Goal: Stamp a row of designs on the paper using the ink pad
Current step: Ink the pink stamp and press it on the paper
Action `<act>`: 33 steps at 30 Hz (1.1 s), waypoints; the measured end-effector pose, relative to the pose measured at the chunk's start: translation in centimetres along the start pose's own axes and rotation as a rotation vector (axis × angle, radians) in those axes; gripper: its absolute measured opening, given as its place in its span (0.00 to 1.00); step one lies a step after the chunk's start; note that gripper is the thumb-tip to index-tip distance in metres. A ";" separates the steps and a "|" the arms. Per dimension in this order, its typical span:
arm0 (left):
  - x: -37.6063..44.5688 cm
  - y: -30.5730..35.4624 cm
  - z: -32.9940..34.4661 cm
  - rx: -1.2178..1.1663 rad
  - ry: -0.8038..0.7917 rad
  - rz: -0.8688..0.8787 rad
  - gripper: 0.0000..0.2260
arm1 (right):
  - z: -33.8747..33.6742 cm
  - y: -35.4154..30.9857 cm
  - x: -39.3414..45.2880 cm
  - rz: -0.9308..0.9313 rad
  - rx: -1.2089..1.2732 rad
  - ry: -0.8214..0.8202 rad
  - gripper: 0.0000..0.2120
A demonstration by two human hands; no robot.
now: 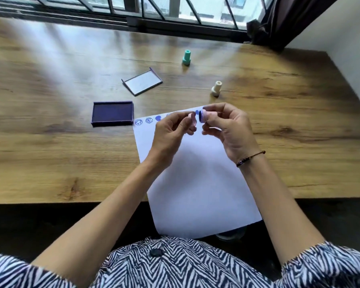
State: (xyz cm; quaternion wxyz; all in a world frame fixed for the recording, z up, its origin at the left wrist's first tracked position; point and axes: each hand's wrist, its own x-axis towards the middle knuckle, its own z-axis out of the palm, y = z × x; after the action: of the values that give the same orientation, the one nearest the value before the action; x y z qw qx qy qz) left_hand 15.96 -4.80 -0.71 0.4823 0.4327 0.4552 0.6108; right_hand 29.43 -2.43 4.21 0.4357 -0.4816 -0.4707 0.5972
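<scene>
A white paper (195,183) lies on the wooden table, hanging over the front edge. Blue stamped designs (149,120) run along its top edge. My right hand (227,129) holds a pink stamp (203,116) above the paper, its inked blue face turned left. My left hand (170,132) pinches a small pink cap (192,119) just left of that face, a little apart from it. The open purple ink pad (112,113) sits left of the paper's top corner.
The ink pad's lid (142,82) lies upturned behind the pad. A teal stamp (186,57) and a cream stamp (216,88) stand upright further back. A window frame (175,23) runs along the table's far edge, with a dark curtain (279,23) at the right.
</scene>
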 end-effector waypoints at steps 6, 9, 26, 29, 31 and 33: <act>-0.3 0.5 0.4 -0.048 -0.007 -0.041 0.05 | 1.1 0.4 -0.7 -0.134 -0.247 0.027 0.03; -0.3 0.7 0.5 -0.052 0.001 -0.076 0.04 | 1.4 0.7 -0.8 -0.221 -0.322 0.063 0.05; 2.3 0.7 0.0 0.269 0.123 -0.203 0.07 | -3.9 0.1 7.6 -0.197 -1.572 0.126 0.09; 2.6 0.9 -0.2 0.226 0.151 -0.195 0.06 | -3.7 -1.4 7.9 -0.325 -1.580 0.226 0.14; 2.6 0.8 -0.4 0.192 0.168 -0.192 0.06 | -2.4 -3.0 9.2 -0.466 -1.476 0.253 0.13; 2.6 0.7 -0.6 0.157 0.184 -0.190 0.06 | -0.5 -4.3 12.8 -0.505 -1.412 0.183 0.12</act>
State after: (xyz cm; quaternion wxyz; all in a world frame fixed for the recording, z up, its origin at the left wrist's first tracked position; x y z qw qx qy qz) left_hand 14.78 -2.38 0.10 0.4586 0.3665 0.5827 0.5620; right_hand 28.21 10.86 6.28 0.1845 -0.5714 -0.7996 -0.0065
